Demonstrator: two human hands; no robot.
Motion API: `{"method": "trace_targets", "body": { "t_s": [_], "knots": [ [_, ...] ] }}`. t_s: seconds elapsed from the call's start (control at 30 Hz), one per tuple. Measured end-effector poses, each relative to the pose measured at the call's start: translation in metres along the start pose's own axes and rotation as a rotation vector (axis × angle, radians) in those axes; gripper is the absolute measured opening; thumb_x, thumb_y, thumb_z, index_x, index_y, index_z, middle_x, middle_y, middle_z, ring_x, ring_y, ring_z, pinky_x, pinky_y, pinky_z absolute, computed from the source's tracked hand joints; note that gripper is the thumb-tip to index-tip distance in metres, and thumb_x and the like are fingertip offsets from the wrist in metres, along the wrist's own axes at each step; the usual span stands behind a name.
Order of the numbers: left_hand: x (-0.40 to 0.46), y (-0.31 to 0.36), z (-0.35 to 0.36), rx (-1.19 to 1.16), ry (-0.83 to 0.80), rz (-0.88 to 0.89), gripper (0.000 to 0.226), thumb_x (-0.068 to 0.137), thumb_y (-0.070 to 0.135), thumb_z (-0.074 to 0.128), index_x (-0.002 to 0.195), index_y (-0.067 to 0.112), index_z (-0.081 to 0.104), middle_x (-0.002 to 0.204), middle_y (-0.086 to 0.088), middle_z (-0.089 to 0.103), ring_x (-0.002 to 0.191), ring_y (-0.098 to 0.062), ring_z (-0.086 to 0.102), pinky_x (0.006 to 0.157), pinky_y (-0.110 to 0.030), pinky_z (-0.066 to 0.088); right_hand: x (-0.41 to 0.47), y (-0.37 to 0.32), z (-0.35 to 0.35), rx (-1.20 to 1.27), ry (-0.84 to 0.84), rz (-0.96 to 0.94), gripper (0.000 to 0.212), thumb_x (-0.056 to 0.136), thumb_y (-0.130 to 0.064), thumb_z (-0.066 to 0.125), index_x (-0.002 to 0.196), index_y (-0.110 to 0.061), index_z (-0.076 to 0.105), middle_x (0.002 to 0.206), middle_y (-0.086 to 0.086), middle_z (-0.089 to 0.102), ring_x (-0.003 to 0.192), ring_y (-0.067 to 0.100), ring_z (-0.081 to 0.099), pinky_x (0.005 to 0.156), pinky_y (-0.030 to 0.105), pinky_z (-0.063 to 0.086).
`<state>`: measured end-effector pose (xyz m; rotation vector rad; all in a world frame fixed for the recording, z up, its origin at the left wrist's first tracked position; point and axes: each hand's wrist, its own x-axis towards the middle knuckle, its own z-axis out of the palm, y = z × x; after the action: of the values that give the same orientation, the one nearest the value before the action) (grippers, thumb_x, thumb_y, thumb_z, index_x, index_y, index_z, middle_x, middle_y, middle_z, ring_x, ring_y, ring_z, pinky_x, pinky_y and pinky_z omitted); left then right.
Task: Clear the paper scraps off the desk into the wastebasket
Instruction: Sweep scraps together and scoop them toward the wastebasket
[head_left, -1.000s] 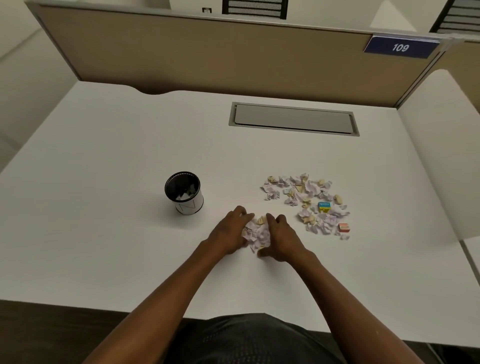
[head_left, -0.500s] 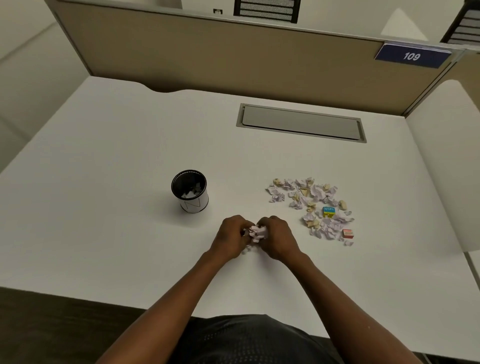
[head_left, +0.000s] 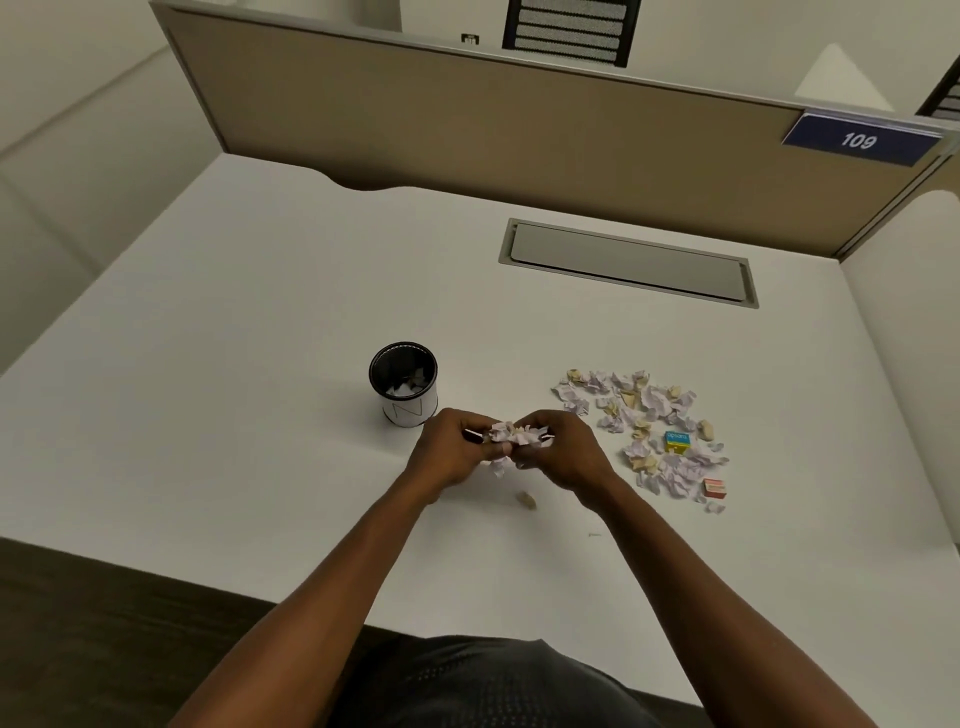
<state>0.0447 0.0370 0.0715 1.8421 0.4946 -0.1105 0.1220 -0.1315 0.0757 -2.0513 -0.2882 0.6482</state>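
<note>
My left hand (head_left: 451, 453) and my right hand (head_left: 562, 451) together cup a bunch of crumpled paper scraps (head_left: 511, 435), held a little above the white desk (head_left: 234, 364). One tan scrap (head_left: 525, 499) lies on the desk just below my hands. A small black wastebasket (head_left: 404, 383) with a white lower half stands just beyond my left hand, with some scraps inside. To the right lies a spread pile of pale lilac and tan paper scraps (head_left: 644, 421).
A small blue and yellow box (head_left: 677, 441) and a small red box (head_left: 715, 488) sit among the pile. A grey cable hatch (head_left: 628, 264) is set in the desk further back. A tan partition (head_left: 519, 135) with a "109" sign (head_left: 860, 140) closes off the back.
My hands have gathered the scraps from the desk, closed around them and lifted them. One tan scrap has dropped onto the desk beneath them.
</note>
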Motion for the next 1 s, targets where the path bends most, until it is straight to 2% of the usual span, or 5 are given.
{"method": "trace_targets", "body": {
  "t_s": [0.27,0.5,0.63,0.77,1.0],
  "knots": [
    [0.007,0.029,-0.066,-0.114,0.073,0.104,0.026,0.079,0.024,0.084,0.104,0.03,0.079,0.093,0.01,0.079,0.093,-0.003,0.073,0.086,-0.025,0.054,0.03,-0.074,0.008,0.119,-0.077,-0.13,0.022,0.07,-0.006,0.084,0.089,-0.007,0.072,0.083,0.013,0.074,0.073,0.026,0.075,0.07,0.038,0.064],
    [0.023,0.03,-0.122,-0.067,0.216,0.061,0.025,0.075,0.03,0.086,0.099,0.031,0.08,0.093,0.009,0.079,0.093,-0.01,0.074,0.09,-0.037,0.059,0.069,-0.128,0.04,0.108,-0.172,-0.077,0.025,0.071,-0.007,0.085,0.092,-0.002,0.072,0.087,0.019,0.074,0.076,0.028,0.076,0.078,0.042,0.063],
    [0.027,0.023,-0.134,0.008,0.29,0.015,0.014,0.075,0.037,0.085,0.087,0.036,0.078,0.089,0.013,0.078,0.089,-0.008,0.073,0.084,-0.033,0.058,0.083,-0.136,0.058,0.053,-0.163,-0.033,0.029,0.073,-0.014,0.082,0.099,-0.006,0.072,0.097,0.018,0.073,0.087,0.028,0.075,0.084,0.045,0.062],
    [0.023,0.019,-0.13,0.071,0.33,-0.028,0.025,0.08,0.027,0.081,0.104,0.031,0.076,0.099,0.012,0.074,0.094,-0.01,0.07,0.068,-0.02,0.05,0.083,-0.139,0.067,-0.035,-0.165,-0.052,0.038,0.079,-0.019,0.072,0.116,-0.012,0.067,0.113,0.013,0.069,0.098,0.026,0.07,0.088,0.044,0.06],
    [0.016,0.022,-0.121,0.216,0.321,0.027,0.047,0.079,0.005,0.069,0.119,0.031,0.072,0.116,0.004,0.072,0.096,-0.011,0.067,0.067,-0.018,0.049,0.072,-0.142,0.071,-0.105,-0.2,-0.114,0.054,0.082,-0.02,0.071,0.133,-0.017,0.057,0.13,0.009,0.061,0.111,0.022,0.062,0.093,0.035,0.055]
  ]
}}
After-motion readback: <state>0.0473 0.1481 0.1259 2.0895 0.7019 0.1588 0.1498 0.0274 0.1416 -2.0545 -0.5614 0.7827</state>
